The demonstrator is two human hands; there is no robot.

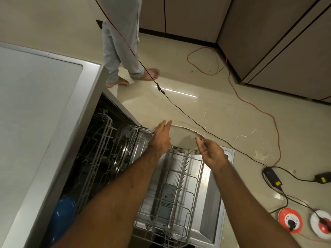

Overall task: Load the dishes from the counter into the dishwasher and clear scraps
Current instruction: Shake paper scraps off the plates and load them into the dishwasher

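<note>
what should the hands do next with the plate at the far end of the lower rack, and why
Probably ease the plate straight down between the tines of the lower rack, then let go. The left hand lies flat against its left edge and the right hand curls at its right rim. The plate's bottom edge sits at the rack's far end, apparently not yet seated.

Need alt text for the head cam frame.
A plate stands at the far end of a pulled-out dishwasher rack, left hand flat against its left edge, right hand at its right rim. Cables cross the tiled floor beyond.
</note>
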